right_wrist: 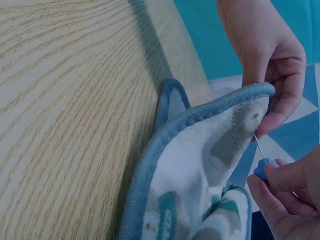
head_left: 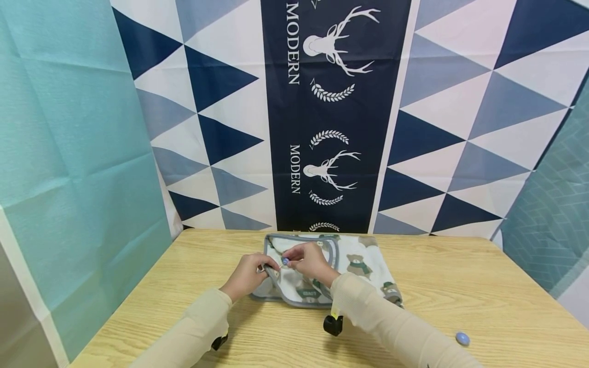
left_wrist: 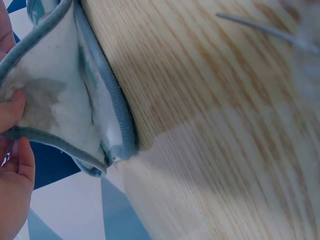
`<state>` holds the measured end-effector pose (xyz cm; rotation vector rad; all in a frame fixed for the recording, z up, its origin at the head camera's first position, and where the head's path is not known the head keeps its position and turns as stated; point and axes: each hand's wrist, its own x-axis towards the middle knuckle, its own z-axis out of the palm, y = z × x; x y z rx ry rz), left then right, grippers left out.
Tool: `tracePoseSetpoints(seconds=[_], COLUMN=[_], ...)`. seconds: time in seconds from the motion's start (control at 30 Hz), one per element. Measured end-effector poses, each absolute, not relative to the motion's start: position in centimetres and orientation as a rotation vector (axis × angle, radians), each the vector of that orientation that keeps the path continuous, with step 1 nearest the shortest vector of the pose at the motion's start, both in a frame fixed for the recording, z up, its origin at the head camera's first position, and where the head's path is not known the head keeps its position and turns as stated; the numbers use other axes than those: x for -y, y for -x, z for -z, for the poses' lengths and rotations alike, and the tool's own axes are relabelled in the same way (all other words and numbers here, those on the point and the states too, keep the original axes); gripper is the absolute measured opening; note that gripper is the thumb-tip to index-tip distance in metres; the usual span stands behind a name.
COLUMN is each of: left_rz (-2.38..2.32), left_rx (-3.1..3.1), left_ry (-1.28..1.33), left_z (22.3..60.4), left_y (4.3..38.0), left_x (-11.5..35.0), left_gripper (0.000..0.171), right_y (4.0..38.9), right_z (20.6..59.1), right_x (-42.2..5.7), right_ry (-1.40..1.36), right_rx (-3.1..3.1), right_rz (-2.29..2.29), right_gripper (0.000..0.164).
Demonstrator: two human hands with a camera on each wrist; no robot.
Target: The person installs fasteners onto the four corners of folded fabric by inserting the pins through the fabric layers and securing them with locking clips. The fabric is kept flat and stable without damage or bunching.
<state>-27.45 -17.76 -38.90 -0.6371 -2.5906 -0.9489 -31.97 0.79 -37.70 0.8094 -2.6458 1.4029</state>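
A folded white blanket with bear prints and grey-blue edging lies on the table. My left hand pinches its lifted near-left corner between thumb and fingers; the corner's underside shows in the left wrist view. In my right hand, thumb and fingertips hold a pin by its blue head. The pin's thin metal shaft points up at the blanket corner in the right wrist view, its tip right at the fabric beside the left fingertips. Whether it pierces the cloth, I cannot tell.
A small blue oval piece lies on the wooden table at the front right. Black wrist cameras hang below both forearms. A patterned cloth backdrop rises behind the table, with a teal curtain to the left.
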Motion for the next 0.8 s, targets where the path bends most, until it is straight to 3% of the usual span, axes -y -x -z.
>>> tracePoseSetpoints(seconds=[0.8], left_rz=[0.972], left_rx=[2.567], left_ry=[0.631], left_z=[38.84], left_y=[27.52], left_x=[17.9], left_gripper=[0.021], right_y=[32.35], right_z=[37.68], right_x=[-0.74], right_ry=[-0.732], right_rx=[2.695], right_rz=[-1.516], right_gripper=[0.018])
